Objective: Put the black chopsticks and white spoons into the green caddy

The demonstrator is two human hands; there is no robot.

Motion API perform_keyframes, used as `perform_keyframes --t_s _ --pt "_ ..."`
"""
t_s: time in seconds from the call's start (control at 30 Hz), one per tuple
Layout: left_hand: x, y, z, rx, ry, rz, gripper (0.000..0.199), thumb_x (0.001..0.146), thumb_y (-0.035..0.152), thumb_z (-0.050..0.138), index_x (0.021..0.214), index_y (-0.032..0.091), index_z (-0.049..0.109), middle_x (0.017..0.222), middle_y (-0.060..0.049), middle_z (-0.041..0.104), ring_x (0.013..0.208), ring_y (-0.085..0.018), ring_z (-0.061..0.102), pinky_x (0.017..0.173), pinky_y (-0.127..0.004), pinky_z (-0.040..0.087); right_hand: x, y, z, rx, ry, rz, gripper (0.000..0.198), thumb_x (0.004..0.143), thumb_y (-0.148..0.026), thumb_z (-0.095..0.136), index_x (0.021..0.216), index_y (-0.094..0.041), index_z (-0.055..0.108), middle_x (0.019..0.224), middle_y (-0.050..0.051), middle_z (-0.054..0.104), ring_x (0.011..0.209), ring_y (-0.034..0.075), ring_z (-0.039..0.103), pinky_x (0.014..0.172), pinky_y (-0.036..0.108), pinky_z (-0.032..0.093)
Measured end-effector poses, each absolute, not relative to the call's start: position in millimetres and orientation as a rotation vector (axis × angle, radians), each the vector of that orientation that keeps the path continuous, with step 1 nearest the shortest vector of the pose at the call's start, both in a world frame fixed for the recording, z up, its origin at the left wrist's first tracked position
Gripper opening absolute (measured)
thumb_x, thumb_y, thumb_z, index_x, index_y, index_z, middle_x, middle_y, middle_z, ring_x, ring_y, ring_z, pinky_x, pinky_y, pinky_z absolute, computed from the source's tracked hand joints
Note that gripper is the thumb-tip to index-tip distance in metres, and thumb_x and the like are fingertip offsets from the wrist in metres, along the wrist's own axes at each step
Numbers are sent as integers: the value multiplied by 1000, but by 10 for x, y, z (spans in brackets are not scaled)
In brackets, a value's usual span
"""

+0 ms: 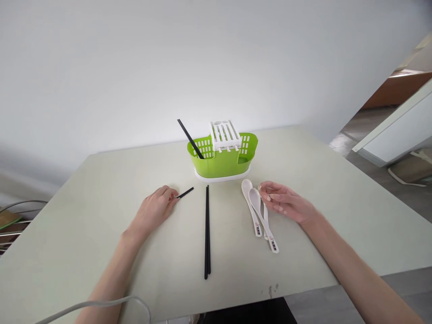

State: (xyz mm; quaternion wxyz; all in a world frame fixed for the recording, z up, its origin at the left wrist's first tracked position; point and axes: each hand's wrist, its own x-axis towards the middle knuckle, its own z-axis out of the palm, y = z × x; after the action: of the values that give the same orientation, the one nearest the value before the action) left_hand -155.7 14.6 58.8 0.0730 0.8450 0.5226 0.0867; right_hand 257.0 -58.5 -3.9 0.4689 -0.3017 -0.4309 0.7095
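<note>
My left hand point(153, 210) rests low over the table, its fingers closed round black chopsticks point(186, 192); only a short end sticks out. Between my hands lie two more black chopsticks point(207, 231), side by side and pointing away from me. My right hand point(286, 201) has its fingers curled round the bowl end of a white spoon point(265, 220), whose bowl is mostly hidden. Two other white spoons, one on the left point(251, 208) and one crossing over the held one point(263, 220), lie just left of those fingers.
A green basket point(221, 165) with a white slotted rack point(225, 135) on top stands toward the wall point(135, 72). Black chopsticks point(189, 137) lean in its left compartment. A grey cable point(101, 303) crosses my left forearm. The pale table point(303, 162) ends near my body.
</note>
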Motion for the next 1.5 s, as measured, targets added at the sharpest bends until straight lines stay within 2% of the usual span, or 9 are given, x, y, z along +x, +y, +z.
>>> perform_keyframes --t_s 0.37,0.5,0.6,0.67,0.77,0.83,1.13,1.3,1.5 --pt "-1584 186 499 2686 1570 232 34 104 33 36 105 21 68 111 -12 74 101 -31 68 90 -43 50 2586 -594 -65 -753 -1041 1734 31 85 -35 81 113 -23 74 86 0 56 53 6 35 48 24 26" --pt "-1548 135 551 2621 1647 369 34 105 38 38 108 24 69 109 -8 78 92 -28 72 80 -37 50 2587 -588 -62 -752 -1050 1732 31 85 -35 81 113 -23 74 87 0 56 52 6 35 47 24 25" --pt "-1482 54 617 2491 1673 711 28 104 42 48 113 25 68 105 -6 80 88 -25 74 79 -33 51 2583 -587 -51 -741 -1056 1732 30 86 -35 81 112 -23 74 86 0 55 52 6 36 48 24 26" --pt "-1423 1 685 2315 1617 1165 24 102 42 55 114 24 66 101 -5 80 93 -23 76 84 -33 54 2578 -589 -40 -744 -1062 1724 29 86 -35 80 112 -23 74 86 0 54 53 6 36 48 24 26" --pt "-1369 -12 811 1820 1416 1837 21 100 40 63 112 23 60 92 -3 77 92 -21 77 90 -38 60 2575 -591 -28 -759 -1064 1722 30 86 -36 80 112 -23 73 85 0 54 53 7 36 48 25 25" --pt "-1381 38 866 1503 1276 2000 21 98 39 66 108 23 59 91 0 75 86 -19 77 92 -42 62 2575 -592 -28 -764 -1064 1727 31 85 -37 80 112 -24 73 85 0 55 53 7 35 47 24 25" --pt "-1217 93 522 641 1043 1577 6 98 20 68 96 15 70 107 -6 76 97 -14 77 104 -32 61 2584 -602 -40 -770 -1059 1726 31 85 -36 81 112 -24 74 86 0 54 54 7 36 44 23 25" --pt "-959 -63 368 588 986 1318 11 98 15 67 107 16 73 113 -6 77 97 -15 78 105 -33 62 2582 -609 -20 -762 -1070 1725 31 85 -36 81 112 -24 73 87 0 56 53 7 37 42 22 27" --pt "-820 -235 272 558 908 1148 2 96 15 70 97 14 69 122 -11 77 107 -22 78 112 -43 57 2418 -640 22 -933 -1086 1568 20 91 -36 76 105 -22 71 74 -2 55 49 8 40 37 21 28"
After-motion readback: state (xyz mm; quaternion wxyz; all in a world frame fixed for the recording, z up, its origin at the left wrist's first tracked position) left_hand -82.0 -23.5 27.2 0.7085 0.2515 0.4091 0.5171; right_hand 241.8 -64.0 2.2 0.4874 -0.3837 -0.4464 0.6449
